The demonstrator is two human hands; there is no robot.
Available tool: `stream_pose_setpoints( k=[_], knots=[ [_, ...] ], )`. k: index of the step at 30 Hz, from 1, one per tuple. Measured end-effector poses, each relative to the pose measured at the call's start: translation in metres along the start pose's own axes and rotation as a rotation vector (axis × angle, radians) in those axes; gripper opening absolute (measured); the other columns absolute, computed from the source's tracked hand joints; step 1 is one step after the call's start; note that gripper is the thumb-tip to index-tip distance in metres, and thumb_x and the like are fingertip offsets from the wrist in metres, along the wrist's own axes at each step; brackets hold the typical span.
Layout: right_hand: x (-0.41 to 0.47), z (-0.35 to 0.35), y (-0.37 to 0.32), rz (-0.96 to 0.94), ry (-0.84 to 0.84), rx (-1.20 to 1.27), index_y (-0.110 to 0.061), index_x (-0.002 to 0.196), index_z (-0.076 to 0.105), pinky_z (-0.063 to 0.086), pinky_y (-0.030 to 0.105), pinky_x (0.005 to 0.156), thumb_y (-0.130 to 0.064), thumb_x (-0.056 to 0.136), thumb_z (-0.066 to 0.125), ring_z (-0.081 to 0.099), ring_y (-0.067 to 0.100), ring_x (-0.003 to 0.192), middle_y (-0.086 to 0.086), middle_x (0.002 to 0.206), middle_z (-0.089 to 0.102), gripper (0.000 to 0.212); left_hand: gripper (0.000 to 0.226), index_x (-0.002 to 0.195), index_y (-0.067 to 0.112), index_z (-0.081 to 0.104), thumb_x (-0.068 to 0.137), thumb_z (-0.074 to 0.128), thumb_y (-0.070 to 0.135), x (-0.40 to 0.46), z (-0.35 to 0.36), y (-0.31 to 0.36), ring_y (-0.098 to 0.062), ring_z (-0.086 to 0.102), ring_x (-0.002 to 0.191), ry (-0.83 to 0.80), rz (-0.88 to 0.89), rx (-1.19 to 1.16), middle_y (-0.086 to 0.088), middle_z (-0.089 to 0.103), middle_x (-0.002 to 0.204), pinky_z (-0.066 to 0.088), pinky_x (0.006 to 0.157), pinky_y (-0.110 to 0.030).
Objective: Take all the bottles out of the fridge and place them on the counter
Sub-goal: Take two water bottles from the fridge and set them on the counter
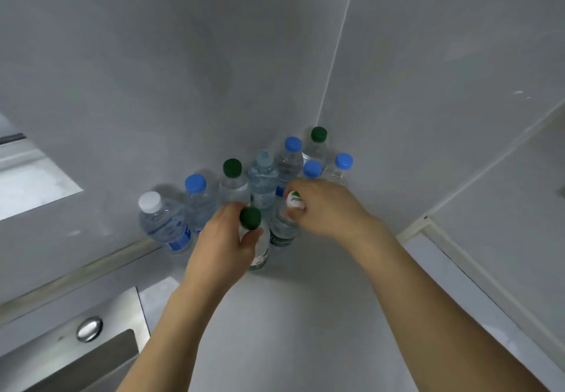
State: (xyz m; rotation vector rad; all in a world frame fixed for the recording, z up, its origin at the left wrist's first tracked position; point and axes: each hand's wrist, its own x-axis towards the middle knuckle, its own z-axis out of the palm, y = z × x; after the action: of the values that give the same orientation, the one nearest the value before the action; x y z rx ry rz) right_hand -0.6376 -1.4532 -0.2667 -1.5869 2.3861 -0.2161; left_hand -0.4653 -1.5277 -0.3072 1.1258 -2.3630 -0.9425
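Observation:
Several plastic water bottles stand clustered in the counter's back corner, with blue, green and white caps. My left hand grips a green-capped bottle at its neck, at the front of the cluster. My right hand holds a white-capped bottle around its top, just right of the first. Both bottles stand upright on the grey counter. Behind them are a white-capped bottle at the far left, a blue-capped one, and a green-capped one. The fridge is out of view.
A steel sink with a round metal fitting lies at the lower left. Grey walls meet in the corner behind the bottles. A white ledge runs along the right side of the counter.

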Motion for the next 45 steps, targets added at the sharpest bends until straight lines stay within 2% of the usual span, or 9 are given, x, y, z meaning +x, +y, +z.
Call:
stream_pose_setpoints(
  k=[6,12,16,21,28,32,37,40,45],
  knots=[
    [0.035,0.006,-0.003,-0.041,0.033,-0.035,-0.018,0.103,0.052,0.042,0.034,0.065,-0.033,0.09,0.055,0.056,0.024,0.087,-0.001,0.097,0.058,0.02,0.023,0.106,0.016,0.056,0.089,0.068,0.025,0.023,0.008,-0.01,-0.014,0.051,0.08,0.034,0.039,-0.01,0.006,0.056,0.094,0.039,0.066,-0.025],
    [0.053,0.008,-0.002,-0.053,0.063,-0.021,-0.02,0.117,0.051,0.039,0.032,0.068,-0.029,0.093,0.053,0.051,0.02,0.091,0.002,0.11,0.058,0.026,0.026,0.109,0.013,0.054,0.09,0.066,0.025,0.036,0.015,-0.014,-0.017,0.05,0.075,0.079,0.086,0.036,0.0,0.057,0.099,0.038,0.065,-0.027],
    [0.051,0.016,0.001,-0.008,0.084,0.042,-0.02,0.114,0.051,0.046,0.035,0.071,-0.028,0.092,0.054,0.055,0.024,0.093,0.002,0.108,0.057,0.023,0.029,0.113,0.011,0.054,0.09,0.066,0.025,0.037,0.021,-0.017,-0.018,0.054,0.078,0.073,0.108,0.022,-0.002,0.059,0.105,0.041,0.067,-0.027],
    [0.046,0.022,-0.002,0.036,0.11,0.096,-0.022,0.132,0.045,0.046,0.035,0.075,-0.03,0.095,0.054,0.055,0.026,0.103,0.002,0.125,0.055,0.039,0.032,0.118,0.009,0.053,0.093,0.063,0.025,0.036,0.02,-0.019,-0.021,0.057,0.096,0.057,0.102,0.001,-0.005,0.059,0.11,0.044,0.076,-0.027],
    [0.018,0.025,-0.006,0.112,0.157,0.187,-0.025,0.151,0.018,0.049,0.038,0.079,-0.025,0.096,0.051,0.056,0.031,0.109,0.01,0.133,0.05,0.064,0.025,0.111,0.005,0.052,0.093,0.062,0.019,0.041,0.012,-0.017,-0.027,0.058,0.088,0.049,0.125,0.098,-0.009,0.059,0.106,0.041,0.067,-0.031],
    [-0.015,0.026,-0.007,0.137,0.189,0.289,-0.024,0.152,0.017,0.049,0.041,0.09,-0.028,0.095,0.054,0.054,0.029,0.119,0.008,0.146,0.04,0.068,0.028,0.115,0.004,0.052,0.093,0.062,0.02,0.043,0.01,-0.015,-0.029,0.059,0.094,0.04,0.071,0.092,-0.012,0.06,0.11,0.042,0.071,-0.033],
    [-0.056,0.022,-0.004,0.207,0.217,0.332,-0.022,0.15,0.025,0.042,0.034,0.096,-0.028,0.094,0.054,0.047,0.026,0.127,0.007,0.144,0.041,0.064,0.03,0.116,0.005,0.051,0.095,0.059,0.025,0.041,0.01,-0.007,-0.03,0.059,0.097,0.009,0.001,0.134,-0.013,0.061,0.112,0.045,0.074,-0.036],
    [-0.081,0.016,-0.004,0.23,0.215,0.344,-0.022,0.149,0.027,0.038,0.03,0.1,-0.025,0.093,0.054,0.044,0.024,0.129,0.006,0.146,0.04,0.062,0.043,0.126,0.005,0.046,0.093,0.061,0.028,0.032,0.005,0.002,-0.031,0.058,0.105,0.002,-0.022,0.157,-0.014,0.058,0.12,0.047,0.083,-0.038],
    [-0.128,0.001,0.005,0.272,0.181,0.353,-0.016,0.15,0.025,0.03,0.029,0.108,-0.027,0.094,0.055,0.037,0.024,0.136,0.009,0.151,0.034,0.064,0.057,0.14,0.005,0.036,0.093,0.06,0.026,0.001,0.002,0.036,-0.035,0.046,0.122,0.051,0.182,0.219,-0.017,0.045,0.138,0.043,0.097,-0.044]
  ],
)
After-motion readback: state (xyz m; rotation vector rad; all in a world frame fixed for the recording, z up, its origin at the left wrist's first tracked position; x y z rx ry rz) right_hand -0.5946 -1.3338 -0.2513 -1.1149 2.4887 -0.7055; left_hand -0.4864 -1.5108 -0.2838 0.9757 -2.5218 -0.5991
